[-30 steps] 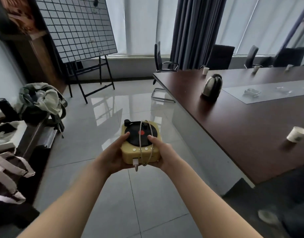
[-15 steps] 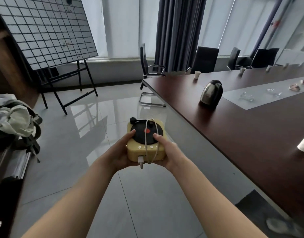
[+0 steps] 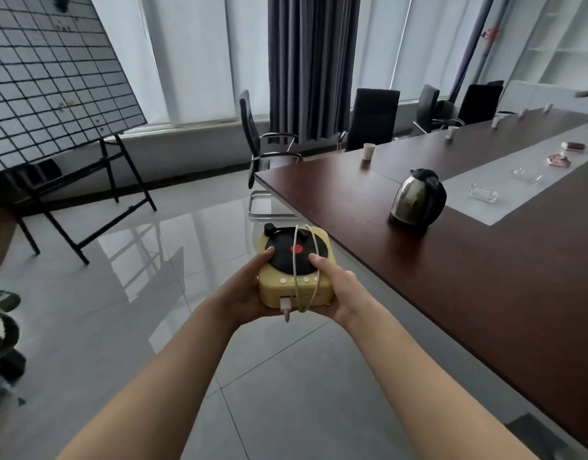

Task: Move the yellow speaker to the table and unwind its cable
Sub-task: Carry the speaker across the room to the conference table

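A person carried the yellow speaker [image 3: 279,260] in both hands above the tiled floor [image 3: 153,293], just off the long edge of the dark wooden tabletop [image 3: 485,293] and not yet over it. The left hand [image 3: 246,293] and right hand [image 3: 342,293] cupped the box from either side, fingers curled underneath it and both thumbs pressed on its black record-style top. The white cable [image 3: 296,257] was wound in loose loops over the top and front, its plug [image 3: 286,305] hanging free below the front face.

The move appeared unfinished and the unwinding not begun. The hanging plug looked the likeliest source of trouble: as the speaker crossed the tabletop's edge it could catch on the rim and drag a loop off or jerk the box in the grip. The loops sat slack, so a tilt might let them slide and tangle. A set-down too close to the edge would leave the speaker liable to be pulled off toward the floor once the cable was tugged. A steel kettle [image 3: 417,197] stood well in from the edge, and a paper cup [image 3: 369,151] stood toward the far corner; a freed cable end swept wide could strike either.
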Demonstrator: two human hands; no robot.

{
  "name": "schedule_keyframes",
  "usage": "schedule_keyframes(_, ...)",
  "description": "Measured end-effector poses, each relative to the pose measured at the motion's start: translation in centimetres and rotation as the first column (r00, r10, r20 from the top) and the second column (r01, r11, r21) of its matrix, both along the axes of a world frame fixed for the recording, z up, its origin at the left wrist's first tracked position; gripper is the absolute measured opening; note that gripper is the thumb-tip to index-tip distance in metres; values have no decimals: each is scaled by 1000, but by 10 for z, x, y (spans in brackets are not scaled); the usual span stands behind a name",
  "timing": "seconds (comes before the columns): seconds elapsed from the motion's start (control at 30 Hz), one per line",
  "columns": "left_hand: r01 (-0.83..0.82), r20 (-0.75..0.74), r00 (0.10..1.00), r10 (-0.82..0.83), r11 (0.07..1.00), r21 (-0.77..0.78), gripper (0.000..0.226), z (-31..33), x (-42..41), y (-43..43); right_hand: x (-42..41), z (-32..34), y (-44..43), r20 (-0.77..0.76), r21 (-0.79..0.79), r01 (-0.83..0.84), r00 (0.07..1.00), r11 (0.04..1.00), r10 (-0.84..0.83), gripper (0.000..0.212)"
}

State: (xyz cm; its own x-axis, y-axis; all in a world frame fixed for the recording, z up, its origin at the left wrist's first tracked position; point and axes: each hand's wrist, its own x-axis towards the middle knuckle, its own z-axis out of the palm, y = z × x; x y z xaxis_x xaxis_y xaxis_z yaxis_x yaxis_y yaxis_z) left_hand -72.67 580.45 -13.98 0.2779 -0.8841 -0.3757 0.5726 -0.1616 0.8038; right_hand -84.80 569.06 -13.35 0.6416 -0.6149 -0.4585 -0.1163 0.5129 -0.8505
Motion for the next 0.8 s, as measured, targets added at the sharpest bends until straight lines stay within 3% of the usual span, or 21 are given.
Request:
schedule_keyframes(0.17, 54, 19, 998, -54, 998, 18, 44, -5, 67, -48, 59, -7, -40, 13, 8, 66, 998, 998, -66, 60)
schedule_keyframes(0.53, 269, 19, 962, -271, 961, 71, 52, -8, 240, -169, 211, -11, -127, 10, 16, 283, 959, 959, -283, 47)
schedule_keyframes(0.8, 398, 2, 917, -399, 914, 77, 55, -6, 301, -253, 262, -9, -188, 20, 7, 398, 917, 917, -398, 41)
